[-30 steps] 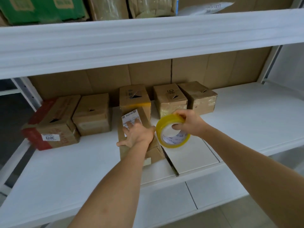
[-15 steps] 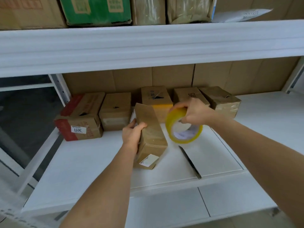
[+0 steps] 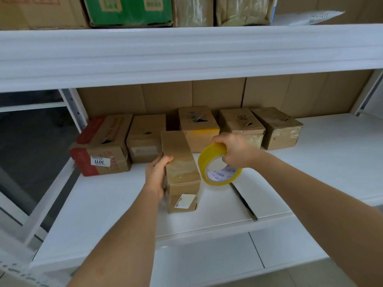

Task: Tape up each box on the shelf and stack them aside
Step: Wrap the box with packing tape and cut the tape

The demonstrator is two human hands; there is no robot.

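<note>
Nearest the camera, two bare forearms reach over the front edge of the white shelf (image 3: 107, 206). The left hand (image 3: 155, 176) grips the left side of a long cardboard box (image 3: 180, 168), thumb over its top edge, fingers hidden behind its side. The box stands on the shelf, its near end bearing a white label and its top covered with glossy tape. Just to its right, the right hand (image 3: 233, 150) holds a roll of yellow tape (image 3: 217, 168) on edge, fingers curled through the core, the roll's lower rim close to the shelf and almost touching the box. A thin dark blade-like tool (image 3: 244, 201) lies on the shelf below the roll. Behind, a row of five smaller boxes (image 3: 242, 126) sits against the cardboard back panel, the leftmost with red sides. Above, the upper shelf (image 3: 186, 50) carries a green carton (image 3: 128, 9) and other boxes.
</note>
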